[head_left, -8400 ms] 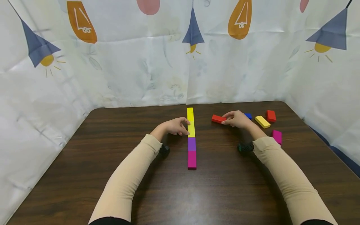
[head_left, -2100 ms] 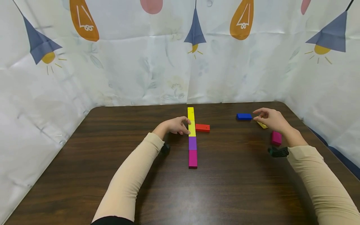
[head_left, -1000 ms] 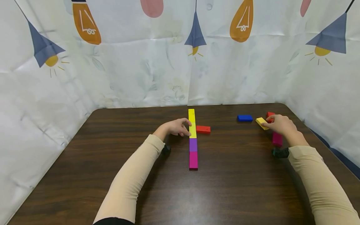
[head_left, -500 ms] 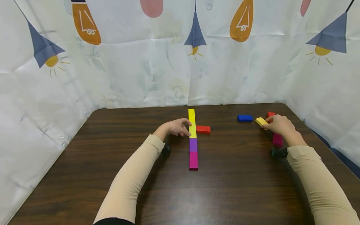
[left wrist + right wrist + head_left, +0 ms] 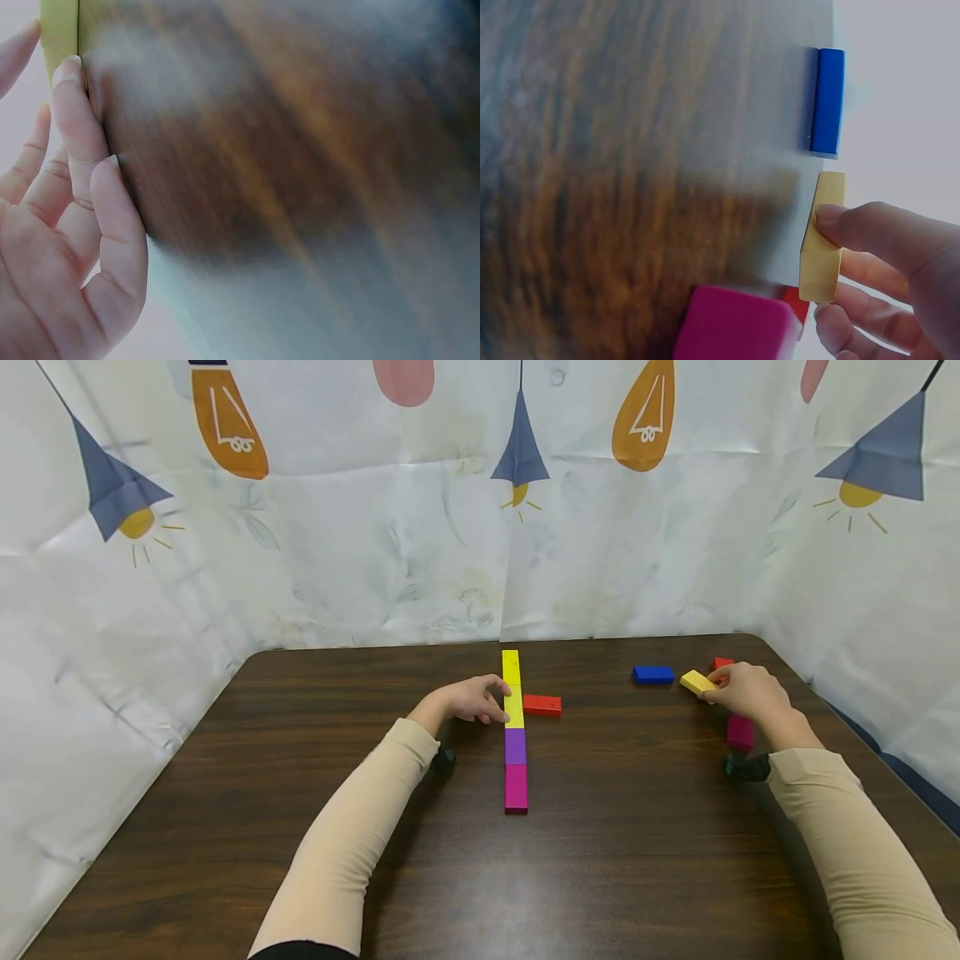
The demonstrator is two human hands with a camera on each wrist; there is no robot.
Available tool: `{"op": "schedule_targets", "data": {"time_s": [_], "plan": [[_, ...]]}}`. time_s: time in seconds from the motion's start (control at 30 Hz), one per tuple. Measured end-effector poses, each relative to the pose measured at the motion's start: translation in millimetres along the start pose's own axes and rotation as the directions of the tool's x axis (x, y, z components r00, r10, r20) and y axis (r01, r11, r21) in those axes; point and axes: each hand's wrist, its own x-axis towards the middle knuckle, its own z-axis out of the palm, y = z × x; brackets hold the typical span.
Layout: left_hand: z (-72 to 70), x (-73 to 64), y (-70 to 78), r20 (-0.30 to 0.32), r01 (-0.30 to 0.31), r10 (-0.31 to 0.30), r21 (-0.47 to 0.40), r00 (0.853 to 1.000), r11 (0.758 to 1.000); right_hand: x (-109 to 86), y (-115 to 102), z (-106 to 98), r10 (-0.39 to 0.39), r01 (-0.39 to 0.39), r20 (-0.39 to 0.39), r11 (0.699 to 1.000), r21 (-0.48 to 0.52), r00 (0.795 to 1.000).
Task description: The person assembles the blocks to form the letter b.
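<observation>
A straight row of blocks runs away from me on the table: a magenta block (image 5: 516,789), a purple block (image 5: 515,747), a near yellow block (image 5: 514,710) and a far yellow block (image 5: 511,667). My left hand (image 5: 468,700) rests fingertips against the left edge of the yellow part, fingers relaxed. A red block (image 5: 542,705) lies crosswise against the row's right side. At the right, my right hand (image 5: 750,695) pinches another yellow block (image 5: 822,259) between thumb and fingers, just over the table. Its far end sticks out from the fingertips.
A blue block (image 5: 653,676) lies left of my right hand. Beside that hand are a second red block (image 5: 722,663), partly covered, and another magenta block (image 5: 740,732). The dark wooden table (image 5: 600,860) ends at a white printed curtain (image 5: 420,552).
Earlier, my right hand placed a red block against the row, then went to the right. It has since gripped the loose yellow block and lifted it slightly. My left hand stays at the row.
</observation>
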Motion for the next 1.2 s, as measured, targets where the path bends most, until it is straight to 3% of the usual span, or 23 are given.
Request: {"op": "schedule_targets", "data": {"time_s": [0.53, 1.2], "plan": [[-0.4, 1.2, -1.2, 0.001, 0.001, -0.001, 0.009, 1.0, 1.0, -9.5, -16, -5, -0.067, 0.068, -0.043, 0.998, 0.018, 0.997], [-0.3, 1.7, -0.5, 0.01, -0.005, 0.005, -0.017, 1.0, 1.0, -15.9, -49, -6, -0.117, 0.119, -0.03, 0.991, 0.065, 0.993]]}}
